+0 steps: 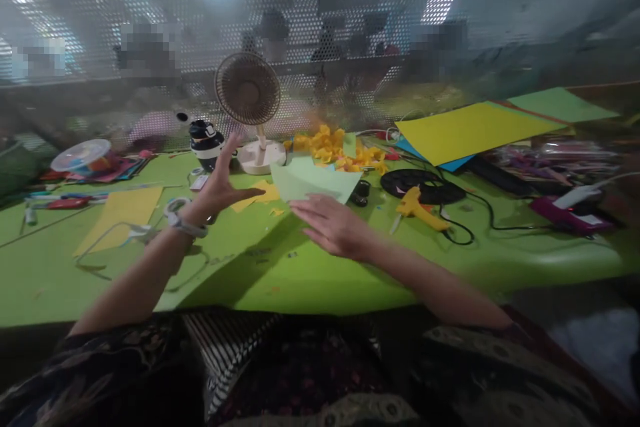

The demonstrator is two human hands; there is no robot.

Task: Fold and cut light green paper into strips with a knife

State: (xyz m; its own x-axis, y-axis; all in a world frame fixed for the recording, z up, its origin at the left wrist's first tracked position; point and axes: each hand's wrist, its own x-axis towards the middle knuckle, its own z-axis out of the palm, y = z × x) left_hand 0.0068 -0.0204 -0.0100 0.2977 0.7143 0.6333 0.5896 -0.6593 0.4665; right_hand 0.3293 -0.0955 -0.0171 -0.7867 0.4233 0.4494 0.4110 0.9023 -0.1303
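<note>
A sheet of pale green paper (315, 180) is held up above the table, its near edge at the fingers of my right hand (336, 227). Those fingers stretch to the left across its lower edge; the thumb's grip is hard to see. My left hand (220, 188) is raised to the left of the sheet, thumb and fingers spread, holding nothing. Scraps of yellow paper (267, 191) lie on the table between the hands. To the right of my right hand rests a yellow glue gun (415, 208) with a black cord.
Behind the sheet are a desk fan (249, 90), a dark bottle (206, 143) and yellow paper flowers (327, 145). Right: a black palette (423, 185), large yellow sheet (475, 133) and purple power strip (570, 215). Left: yellow paper (120, 217), white-cabled item (143, 231) and clear tub (83, 157).
</note>
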